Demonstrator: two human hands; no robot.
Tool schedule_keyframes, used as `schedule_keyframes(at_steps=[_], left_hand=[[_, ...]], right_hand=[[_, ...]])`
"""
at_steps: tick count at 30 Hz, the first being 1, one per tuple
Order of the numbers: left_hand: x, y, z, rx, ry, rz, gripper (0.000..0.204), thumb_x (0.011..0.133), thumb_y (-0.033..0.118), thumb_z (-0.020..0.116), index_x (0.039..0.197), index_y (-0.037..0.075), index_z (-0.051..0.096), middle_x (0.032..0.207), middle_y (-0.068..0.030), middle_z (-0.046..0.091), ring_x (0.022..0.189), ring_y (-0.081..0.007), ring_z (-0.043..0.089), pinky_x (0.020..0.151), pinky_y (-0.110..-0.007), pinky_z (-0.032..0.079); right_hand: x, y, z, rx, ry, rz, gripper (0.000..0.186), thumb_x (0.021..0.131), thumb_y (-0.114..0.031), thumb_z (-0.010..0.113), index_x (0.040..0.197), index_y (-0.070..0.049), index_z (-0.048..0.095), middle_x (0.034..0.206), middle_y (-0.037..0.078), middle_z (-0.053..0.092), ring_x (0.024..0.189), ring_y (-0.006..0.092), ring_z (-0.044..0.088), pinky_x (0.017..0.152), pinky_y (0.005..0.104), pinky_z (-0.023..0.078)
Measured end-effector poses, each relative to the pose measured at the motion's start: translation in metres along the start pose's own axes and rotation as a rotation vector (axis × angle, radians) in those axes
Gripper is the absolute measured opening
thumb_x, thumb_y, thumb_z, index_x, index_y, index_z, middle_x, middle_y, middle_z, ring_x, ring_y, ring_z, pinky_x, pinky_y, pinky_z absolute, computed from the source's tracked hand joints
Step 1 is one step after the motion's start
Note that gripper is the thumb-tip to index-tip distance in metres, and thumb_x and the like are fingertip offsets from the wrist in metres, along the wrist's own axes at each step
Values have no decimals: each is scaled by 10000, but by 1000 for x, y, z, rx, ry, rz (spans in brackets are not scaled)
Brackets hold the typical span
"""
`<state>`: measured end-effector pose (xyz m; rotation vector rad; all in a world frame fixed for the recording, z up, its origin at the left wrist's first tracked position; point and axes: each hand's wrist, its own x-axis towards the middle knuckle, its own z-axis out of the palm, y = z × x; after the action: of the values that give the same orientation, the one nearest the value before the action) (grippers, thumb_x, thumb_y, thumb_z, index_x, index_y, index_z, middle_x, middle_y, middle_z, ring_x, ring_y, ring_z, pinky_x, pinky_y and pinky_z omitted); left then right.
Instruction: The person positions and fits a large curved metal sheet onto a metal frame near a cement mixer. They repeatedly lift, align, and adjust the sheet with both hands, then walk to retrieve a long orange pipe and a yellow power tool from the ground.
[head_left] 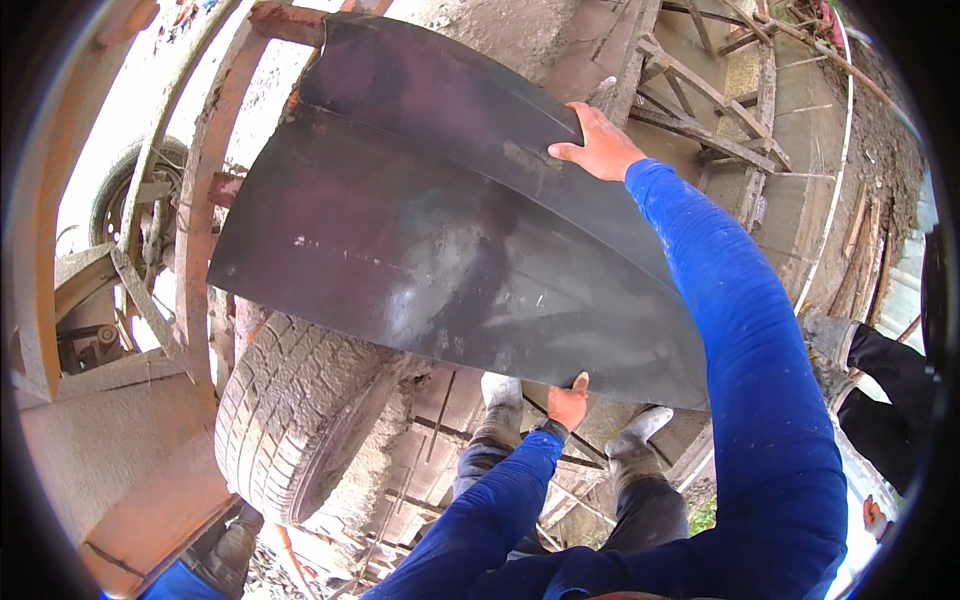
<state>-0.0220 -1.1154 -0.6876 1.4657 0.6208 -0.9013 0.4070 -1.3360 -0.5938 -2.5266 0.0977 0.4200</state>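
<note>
A large dark grey sheet-metal panel (430, 240), with a lengthwise crease, pale scuffs and a curved outline, spans the middle of the view above my legs. My left hand (570, 403) grips its near edge, thumb on the upper face and the other fingers hidden underneath. Toward the right of the panel's far edge, my right hand (602, 143) is closed on the rim, with some fingertips out of sight over it. The panel's left end lies close to a rusty metal frame (200, 190); whether they touch I cannot tell.
A mud-caked tire (290, 410) stands below the panel's left part. Another wheel (125, 195) shows behind the frame. Metal trusswork (700, 85) lies at the far right over muddy ground. A person's black-trousered legs (890, 360) are at right; blue clothing (185, 585) shows lower left.
</note>
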Motion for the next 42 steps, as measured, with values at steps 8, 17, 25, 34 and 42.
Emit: schedule_keyframes(at_steps=[8,17,25,34,42], left_hand=[[-6,7,1,86,-37,100,380,1000,329,690,1055,-46,671,934,-155,747,717,-256,714,671,-381,589],[-25,35,6,150,-13,276,330,984,293,692,878,-20,702,746,-107,731,667,-259,714,673,-390,567],[-29,46,5,11,150,238,281,983,245,699,935,-32,710,698,-129,726,635,-248,730,623,-391,553],[-19,19,7,49,208,85,218,992,177,715,1058,-27,679,829,-45,677,601,-126,622,550,-280,546],[-22,-2,20,-81,197,185,229,978,242,736,1066,64,622,874,-12,650,634,-111,627,541,-247,484]], right_hand=[[1,9,9,-71,114,-66,968,877,-629,713,1533,-16,351,1508,280,465,1402,422,474,1159,492,408],[-30,-14,6,-84,196,7,951,849,-632,727,1533,-66,386,1511,212,478,1401,390,482,1142,494,432],[-55,-30,6,-119,270,9,898,852,-554,753,1540,-96,400,1455,193,501,1363,398,502,1117,503,457],[-108,-11,-4,-70,567,-172,807,857,-423,777,1524,-137,424,1448,164,450,1349,371,474,1127,508,400],[-355,84,1,17,582,-119,535,829,-139,756,1320,-49,561,1300,209,515,1243,412,516,1057,507,442]])
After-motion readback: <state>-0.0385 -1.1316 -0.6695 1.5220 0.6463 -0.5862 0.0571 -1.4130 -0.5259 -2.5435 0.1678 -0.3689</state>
